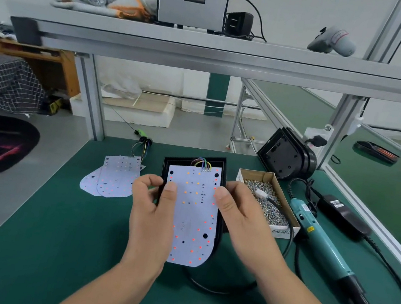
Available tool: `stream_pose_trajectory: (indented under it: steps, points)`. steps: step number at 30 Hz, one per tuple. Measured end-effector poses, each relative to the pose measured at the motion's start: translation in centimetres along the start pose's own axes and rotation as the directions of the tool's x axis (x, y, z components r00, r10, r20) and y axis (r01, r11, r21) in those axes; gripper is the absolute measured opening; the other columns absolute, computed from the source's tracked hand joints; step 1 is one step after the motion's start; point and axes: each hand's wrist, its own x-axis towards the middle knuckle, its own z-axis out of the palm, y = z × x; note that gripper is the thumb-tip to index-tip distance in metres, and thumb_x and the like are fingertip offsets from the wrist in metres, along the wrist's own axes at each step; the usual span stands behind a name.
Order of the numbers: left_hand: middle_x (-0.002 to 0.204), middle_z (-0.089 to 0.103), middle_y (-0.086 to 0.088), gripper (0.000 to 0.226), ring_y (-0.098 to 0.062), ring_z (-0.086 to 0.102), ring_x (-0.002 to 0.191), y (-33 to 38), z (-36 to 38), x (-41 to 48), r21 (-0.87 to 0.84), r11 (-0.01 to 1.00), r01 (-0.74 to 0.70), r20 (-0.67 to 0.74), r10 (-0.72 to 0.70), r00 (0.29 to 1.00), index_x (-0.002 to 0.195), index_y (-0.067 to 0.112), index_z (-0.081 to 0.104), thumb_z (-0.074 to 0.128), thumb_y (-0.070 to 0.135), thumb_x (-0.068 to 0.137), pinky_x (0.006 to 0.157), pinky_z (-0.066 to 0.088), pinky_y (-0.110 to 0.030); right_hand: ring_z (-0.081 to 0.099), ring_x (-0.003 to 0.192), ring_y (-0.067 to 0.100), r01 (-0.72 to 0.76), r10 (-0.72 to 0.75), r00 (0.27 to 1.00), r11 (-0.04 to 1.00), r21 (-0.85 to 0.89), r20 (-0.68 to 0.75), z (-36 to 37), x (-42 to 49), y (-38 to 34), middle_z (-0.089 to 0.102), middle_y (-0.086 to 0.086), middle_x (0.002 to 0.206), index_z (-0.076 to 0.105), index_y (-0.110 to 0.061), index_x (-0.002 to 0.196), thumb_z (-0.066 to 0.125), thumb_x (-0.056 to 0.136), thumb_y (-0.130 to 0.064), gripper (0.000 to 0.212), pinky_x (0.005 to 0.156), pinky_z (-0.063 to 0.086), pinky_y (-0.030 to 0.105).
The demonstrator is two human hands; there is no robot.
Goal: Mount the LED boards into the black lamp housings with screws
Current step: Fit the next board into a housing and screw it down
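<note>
A white LED board with red and orange dots lies over a black lamp housing in the middle of the green mat. Coloured wires loop from the board's far edge. My left hand pinches the board's left edge, thumb on top. My right hand holds the right edge, thumb on the board and fingers beside the housing. Two more LED boards lie stacked to the left with a wire bundle. A cardboard box of screws stands just right of the housing. A teal electric screwdriver lies to its right.
Another black lamp housing leans against the frame post at the back right. A black power adapter and cables lie at the right edge. An aluminium shelf overhead carries a screw feeder, a bag of screws and gloves.
</note>
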Motion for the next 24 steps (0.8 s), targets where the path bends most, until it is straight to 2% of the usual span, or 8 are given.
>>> stream_pose_trajectory:
  steps: [2,5,6,9,13,16,20,24]
  points:
    - [0.074,0.062,0.011,0.015,0.001,0.051,0.059,-0.1,-0.3,0.2,0.035,0.999,0.016,0.017,-0.017,1.000,0.100,0.055,0.046,0.055,0.044,0.107,0.050,0.045,-0.013,0.062,0.077,0.013,-0.041,0.039,0.998,0.998,0.038,0.042,-0.2,0.0,-0.1,0.071,-0.008,0.090,0.065,-0.024,0.105,0.061,0.095,-0.060,0.038,0.069,0.054,0.031]
    - [0.093,0.071,0.013,0.019,0.006,0.062,0.076,-0.4,-0.5,0.6,0.049,0.998,0.044,0.046,-0.046,0.998,0.126,0.045,0.051,0.052,0.048,0.107,0.067,0.051,-0.019,0.073,0.096,0.023,-0.063,0.063,0.994,0.998,0.006,0.090,-0.5,0.1,0.0,0.078,-0.001,0.107,0.066,-0.036,0.119,0.065,0.091,-0.057,0.036,0.082,0.062,0.045]
    - [0.096,0.072,0.015,0.020,0.007,0.064,0.079,-0.5,-0.5,0.7,0.047,0.997,0.054,0.065,-0.057,0.996,0.124,0.037,0.057,0.052,0.046,0.108,0.070,0.051,-0.021,0.074,0.102,0.021,-0.072,0.074,0.990,0.997,-0.026,0.119,-0.6,0.1,0.0,0.078,-0.003,0.112,0.064,-0.039,0.125,0.067,0.088,-0.053,0.040,0.089,0.061,0.049]
    - [0.080,0.069,0.023,0.020,0.005,0.061,0.064,-0.5,-0.7,0.7,0.060,0.994,0.087,0.109,-0.093,0.990,0.100,0.028,0.062,0.052,0.043,0.109,0.056,0.049,-0.017,0.073,0.109,0.010,-0.070,0.090,0.984,0.989,-0.128,0.156,-0.5,0.1,-0.2,0.077,-0.016,0.116,0.060,-0.037,0.129,0.069,0.083,-0.042,0.048,0.099,0.057,0.048]
    - [0.089,0.069,0.024,0.019,0.007,0.063,0.074,-0.3,-1.0,0.9,0.096,0.994,0.046,0.191,-0.064,0.980,0.106,0.031,0.061,0.056,0.049,0.105,0.062,0.049,-0.015,0.073,0.099,0.024,-0.069,0.087,0.992,0.980,-0.189,0.092,-0.6,0.1,-0.1,0.079,-0.011,0.103,0.062,-0.041,0.120,0.064,0.083,-0.048,0.038,0.093,0.057,0.056]
    - [0.104,0.075,0.017,0.020,0.000,0.072,0.091,0.0,-1.2,0.9,0.058,0.998,0.034,0.204,-0.045,0.978,0.117,0.029,0.063,0.066,0.043,0.103,0.068,0.055,-0.016,0.073,0.098,0.016,-0.041,0.066,0.992,0.974,-0.225,0.103,-0.9,0.2,-0.2,0.077,-0.014,0.106,0.062,-0.040,0.129,0.069,0.088,-0.048,0.042,0.091,0.059,0.049]
    - [0.105,0.077,0.011,0.024,-0.006,0.074,0.092,0.1,-1.1,1.0,-0.046,0.995,0.091,0.129,-0.084,0.988,0.118,0.025,0.063,0.072,0.037,0.099,0.067,0.056,-0.017,0.066,0.098,0.003,-0.042,0.056,0.998,0.935,-0.352,0.028,-1.1,0.3,-0.1,0.067,-0.017,0.111,0.056,-0.033,0.143,0.081,0.090,-0.045,0.059,0.087,0.055,0.032]
    - [0.106,0.077,0.011,0.022,-0.010,0.074,0.097,-0.1,-1.2,1.1,-0.040,0.995,0.088,0.115,-0.083,0.990,0.118,0.027,0.064,0.073,0.036,0.099,0.079,0.058,-0.032,0.058,0.096,0.003,0.067,-0.071,0.997,0.889,-0.454,0.007,-0.7,-0.3,-0.2,0.060,-0.022,0.108,0.056,-0.039,0.139,0.082,0.087,-0.047,0.059,0.087,0.051,0.033]
